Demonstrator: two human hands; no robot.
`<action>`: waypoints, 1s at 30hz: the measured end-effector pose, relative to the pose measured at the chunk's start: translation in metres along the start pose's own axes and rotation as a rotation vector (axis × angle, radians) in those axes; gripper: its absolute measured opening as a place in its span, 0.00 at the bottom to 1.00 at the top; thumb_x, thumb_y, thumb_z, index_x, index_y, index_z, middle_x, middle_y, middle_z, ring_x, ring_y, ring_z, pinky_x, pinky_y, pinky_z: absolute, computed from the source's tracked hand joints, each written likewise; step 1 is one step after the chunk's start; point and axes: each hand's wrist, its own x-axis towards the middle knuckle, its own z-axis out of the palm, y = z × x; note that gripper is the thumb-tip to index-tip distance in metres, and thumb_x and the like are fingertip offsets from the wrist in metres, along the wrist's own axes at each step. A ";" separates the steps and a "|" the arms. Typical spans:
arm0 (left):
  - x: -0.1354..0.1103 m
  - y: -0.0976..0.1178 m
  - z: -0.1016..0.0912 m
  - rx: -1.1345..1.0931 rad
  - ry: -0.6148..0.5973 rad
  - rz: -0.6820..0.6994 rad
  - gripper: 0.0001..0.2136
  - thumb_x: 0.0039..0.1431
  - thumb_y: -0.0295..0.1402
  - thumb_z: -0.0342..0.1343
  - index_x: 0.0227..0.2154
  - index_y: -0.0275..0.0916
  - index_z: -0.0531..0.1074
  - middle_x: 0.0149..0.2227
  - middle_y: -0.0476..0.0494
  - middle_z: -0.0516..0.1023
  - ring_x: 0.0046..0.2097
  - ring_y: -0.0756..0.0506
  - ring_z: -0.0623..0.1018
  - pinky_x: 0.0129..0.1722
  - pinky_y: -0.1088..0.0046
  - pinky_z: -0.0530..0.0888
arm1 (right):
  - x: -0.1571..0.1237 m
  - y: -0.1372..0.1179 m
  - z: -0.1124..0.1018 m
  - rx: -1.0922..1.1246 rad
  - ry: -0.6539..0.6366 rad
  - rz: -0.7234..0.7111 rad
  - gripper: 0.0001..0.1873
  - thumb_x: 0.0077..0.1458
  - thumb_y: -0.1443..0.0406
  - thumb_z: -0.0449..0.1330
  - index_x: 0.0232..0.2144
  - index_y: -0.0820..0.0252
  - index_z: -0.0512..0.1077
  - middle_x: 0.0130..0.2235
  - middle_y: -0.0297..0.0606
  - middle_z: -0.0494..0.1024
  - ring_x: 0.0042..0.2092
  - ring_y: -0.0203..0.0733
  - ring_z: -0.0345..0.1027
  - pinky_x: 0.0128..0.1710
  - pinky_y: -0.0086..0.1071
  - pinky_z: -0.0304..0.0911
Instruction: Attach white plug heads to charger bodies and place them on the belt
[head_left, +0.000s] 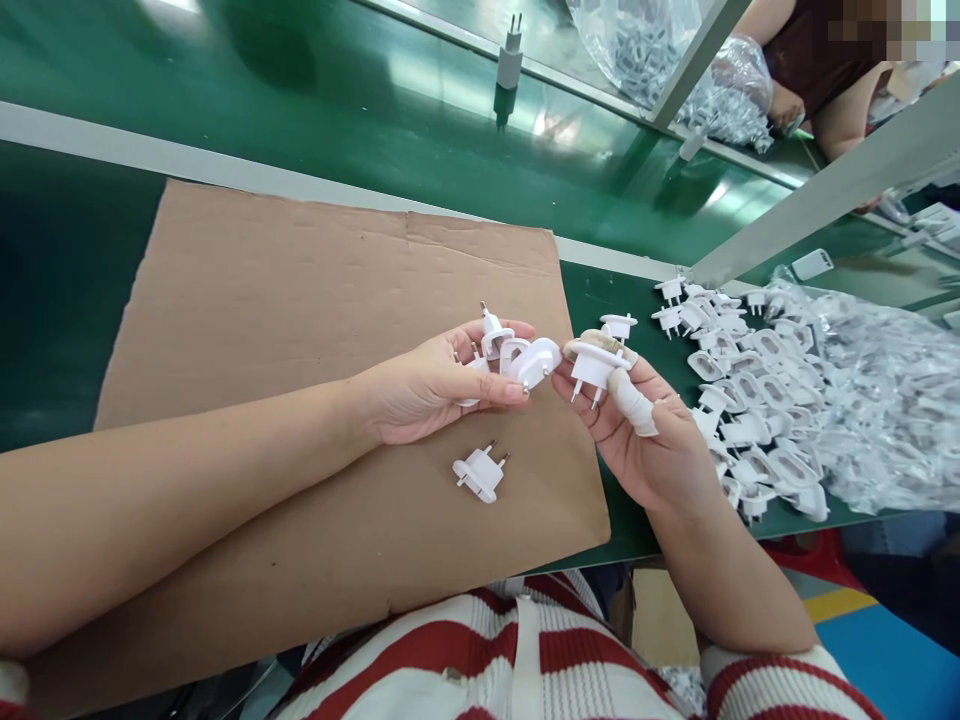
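Closed grips held white plug heads [538, 362] at frame center, several in the left hand [431, 388] and others in the right hand [651, 438]; light pressure, one piece at a time, looked safest against drops.

Green conveyor belt [360, 140] is reflecting light [435, 80] beside green worktable [60, 270]; gray post [825, 195] is slanting; yellow stripe [838, 605] is bordering blue floor [900, 655].

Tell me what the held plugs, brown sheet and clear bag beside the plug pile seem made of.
Plugs: probably hard plastic, white and smooth with a soft sheen; their pins look metal, being silvery.
Brown sheet: cardboard, matte, with creases and a ragged edge.
Clear bag: likely thin plastic film, glossy, crinkled and see-through.
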 end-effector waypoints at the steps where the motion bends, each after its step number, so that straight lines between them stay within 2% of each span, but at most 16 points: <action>1: 0.000 0.000 0.000 0.006 0.007 0.006 0.28 0.42 0.20 0.78 0.47 0.43 0.80 0.45 0.48 0.82 0.44 0.50 0.81 0.44 0.78 0.82 | 0.000 0.000 -0.001 0.000 -0.005 0.008 0.14 0.62 0.60 0.68 0.50 0.49 0.81 0.54 0.36 0.84 0.62 0.49 0.75 0.71 0.53 0.64; 6: -0.002 0.001 0.000 0.055 0.042 0.046 0.28 0.40 0.23 0.80 0.46 0.44 0.79 0.42 0.49 0.80 0.42 0.51 0.79 0.40 0.80 0.79 | 0.002 -0.001 -0.005 0.009 -0.019 0.054 0.15 0.63 0.60 0.67 0.52 0.49 0.81 0.54 0.36 0.84 0.63 0.49 0.74 0.72 0.52 0.63; 12: -0.003 0.000 0.003 0.143 0.047 0.075 0.31 0.40 0.27 0.81 0.48 0.43 0.77 0.40 0.50 0.79 0.43 0.49 0.79 0.44 0.75 0.79 | 0.003 0.000 -0.003 0.022 -0.033 0.082 0.14 0.63 0.59 0.67 0.51 0.50 0.80 0.54 0.36 0.84 0.63 0.48 0.74 0.71 0.50 0.65; 15: -0.004 0.000 0.004 0.305 0.077 0.187 0.32 0.40 0.30 0.81 0.49 0.42 0.75 0.40 0.49 0.79 0.42 0.47 0.78 0.43 0.72 0.79 | 0.003 0.000 -0.006 -0.049 -0.003 0.024 0.16 0.62 0.60 0.69 0.52 0.50 0.80 0.55 0.36 0.84 0.60 0.48 0.77 0.71 0.51 0.65; 18: -0.004 -0.002 0.001 0.573 0.132 0.421 0.29 0.45 0.34 0.79 0.50 0.42 0.74 0.45 0.45 0.79 0.44 0.44 0.78 0.45 0.68 0.79 | 0.005 0.001 -0.012 -0.237 -0.003 -0.054 0.21 0.60 0.63 0.70 0.56 0.49 0.77 0.58 0.36 0.82 0.62 0.48 0.75 0.71 0.52 0.64; 20: -0.002 -0.006 -0.003 0.755 0.133 0.521 0.27 0.50 0.37 0.76 0.52 0.42 0.74 0.50 0.42 0.79 0.47 0.41 0.79 0.49 0.63 0.79 | 0.007 0.002 -0.015 -0.429 -0.049 -0.096 0.26 0.61 0.64 0.68 0.61 0.48 0.74 0.64 0.37 0.78 0.68 0.49 0.69 0.73 0.52 0.60; 23: 0.003 -0.010 -0.012 0.967 0.075 0.534 0.29 0.53 0.42 0.74 0.57 0.46 0.74 0.58 0.39 0.77 0.52 0.36 0.79 0.53 0.57 0.79 | 0.006 -0.004 -0.018 -0.787 -0.029 -0.270 0.31 0.62 0.66 0.65 0.66 0.49 0.69 0.70 0.39 0.69 0.75 0.49 0.56 0.77 0.51 0.50; 26: 0.005 -0.010 -0.016 1.105 0.039 0.603 0.29 0.54 0.43 0.73 0.58 0.48 0.74 0.62 0.40 0.75 0.63 0.32 0.74 0.63 0.53 0.75 | -0.009 -0.016 -0.025 -1.080 0.011 -0.446 0.30 0.65 0.65 0.62 0.68 0.50 0.68 0.73 0.43 0.65 0.77 0.51 0.49 0.78 0.53 0.47; 28: 0.005 -0.009 -0.016 1.157 0.020 0.654 0.27 0.56 0.43 0.71 0.58 0.48 0.74 0.62 0.41 0.75 0.68 0.33 0.70 0.68 0.50 0.69 | -0.030 -0.020 -0.037 -1.235 0.041 -0.470 0.30 0.66 0.62 0.62 0.68 0.48 0.66 0.74 0.44 0.61 0.78 0.55 0.44 0.77 0.58 0.44; 30: 0.003 -0.008 -0.015 1.177 0.009 0.666 0.24 0.58 0.44 0.70 0.57 0.49 0.74 0.62 0.42 0.75 0.69 0.33 0.69 0.70 0.48 0.68 | -0.054 -0.014 -0.055 -1.391 0.163 -0.430 0.32 0.64 0.57 0.65 0.68 0.49 0.65 0.74 0.47 0.59 0.79 0.64 0.36 0.76 0.67 0.36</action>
